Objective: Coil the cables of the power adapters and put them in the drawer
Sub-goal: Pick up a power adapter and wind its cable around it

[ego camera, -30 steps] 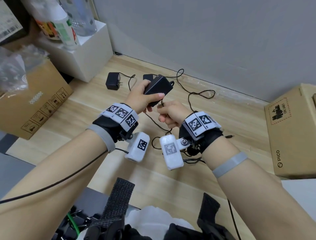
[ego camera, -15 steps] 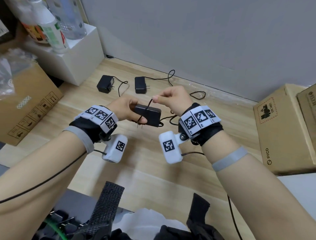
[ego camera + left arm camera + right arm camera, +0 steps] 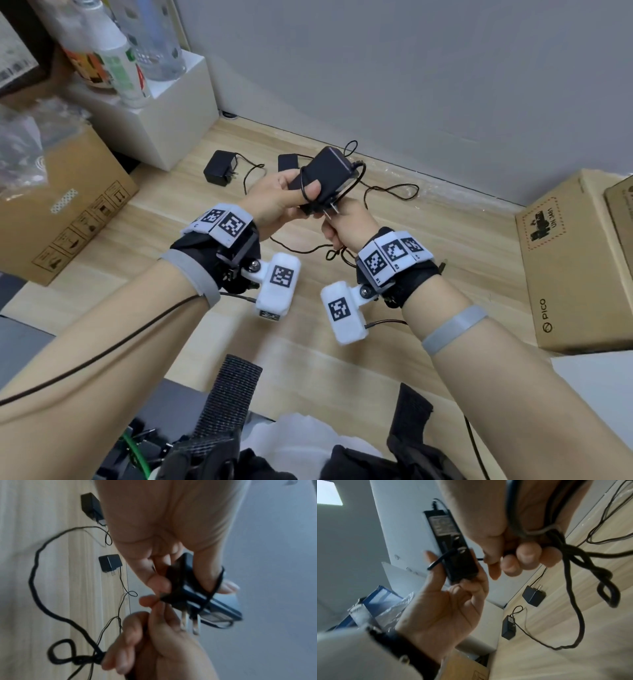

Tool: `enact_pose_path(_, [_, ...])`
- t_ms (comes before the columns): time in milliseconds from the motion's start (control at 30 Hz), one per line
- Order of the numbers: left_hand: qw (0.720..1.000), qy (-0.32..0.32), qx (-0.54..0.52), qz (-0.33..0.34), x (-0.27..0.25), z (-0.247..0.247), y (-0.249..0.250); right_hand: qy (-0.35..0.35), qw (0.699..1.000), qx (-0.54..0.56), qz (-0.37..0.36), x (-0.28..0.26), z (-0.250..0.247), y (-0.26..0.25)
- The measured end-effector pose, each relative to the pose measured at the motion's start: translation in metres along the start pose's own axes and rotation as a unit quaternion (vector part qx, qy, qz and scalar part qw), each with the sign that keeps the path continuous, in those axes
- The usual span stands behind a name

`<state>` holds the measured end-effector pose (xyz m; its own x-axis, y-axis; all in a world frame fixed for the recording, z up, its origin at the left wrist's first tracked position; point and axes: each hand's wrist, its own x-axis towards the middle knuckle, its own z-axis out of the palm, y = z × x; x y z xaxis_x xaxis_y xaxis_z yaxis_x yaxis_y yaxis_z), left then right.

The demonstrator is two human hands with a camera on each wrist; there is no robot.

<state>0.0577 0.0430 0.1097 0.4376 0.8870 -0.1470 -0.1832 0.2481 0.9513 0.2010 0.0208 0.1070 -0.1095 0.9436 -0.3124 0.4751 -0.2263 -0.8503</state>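
Midair, left hand gripping black adapter, right hand pinching its cable

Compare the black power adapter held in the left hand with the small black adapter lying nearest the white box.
The held black rectangular adapter is larger and longer; the small black adapter is stubby. The held one is raised in the left hand with cable turns around it; the small one lies on the wooden floor, cable loose. Both are black with metal prongs.
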Motion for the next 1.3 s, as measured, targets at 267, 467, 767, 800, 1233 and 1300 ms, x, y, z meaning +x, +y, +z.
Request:
enact_pose_path(267, [0.990, 0.121, 0.059, -0.030, 0.001, 0.007, 0.000, -0.065, 0.997, -0.036, 0.022, -0.005, 0.003, 0.011])
enact_pose_path(467, [0.977, 0.172, 0.124, -0.033, 0.001, -0.002, 0.004, -0.097, 0.989, -0.114, 0.008, -0.011, 0.003, 0.011])
enact_pose_path(767, [0.949, 0.195, 0.248, -0.004, 0.000, -0.004, -0.006, -0.127, 0.978, -0.164, 0.011, -0.012, 0.004, 0.001])
enact_pose_path(800, [0.948, 0.198, 0.250, 0.000, 0.001, -0.004, -0.007, -0.130, 0.978, -0.165, 0.008, -0.012, 0.004, 0.000])
enact_pose_path(1233, [0.977, 0.191, -0.090, -0.026, -0.001, 0.004, 0.007, -0.113, 0.977, -0.160, 0.080, -0.004, -0.001, 0.058])
enact_pose_path(1300, [0.974, 0.205, -0.095, -0.021, 0.000, 0.003, 0.009, -0.113, 0.968, -0.196, 0.108, -0.002, -0.003, 0.069])
